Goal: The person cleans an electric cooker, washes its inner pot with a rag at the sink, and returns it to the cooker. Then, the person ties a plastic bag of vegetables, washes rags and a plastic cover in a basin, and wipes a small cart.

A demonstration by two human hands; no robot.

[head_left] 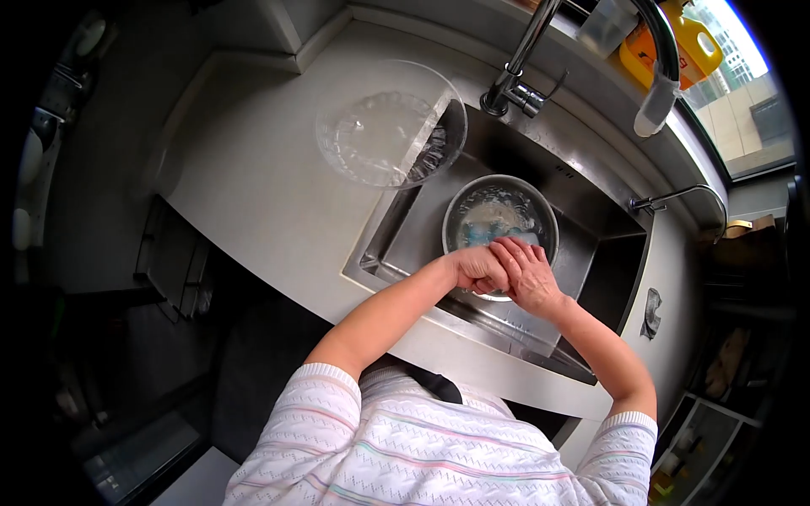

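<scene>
A round metal bowl point(546, 209) of water stands in the steel sink point(405, 239). Pale blue and whitish items, too blurred to name, lie in the water. Over the bowl's near edge my two hands meet. My left hand point(481, 268) is closed, its fingers curled in and partly covered by the other hand. My right hand point(529, 274) lies across it with its fingers bent together; whatever is between the hands is hidden.
A clear glass bowl point(371, 135) overlaps the sink's back left corner. Behind the sink rises a chrome faucet point(509, 84); a smaller spout point(704, 190) stands at right. A yellow jug point(688, 51) is by the window. A dark item point(650, 313) lies on the right counter.
</scene>
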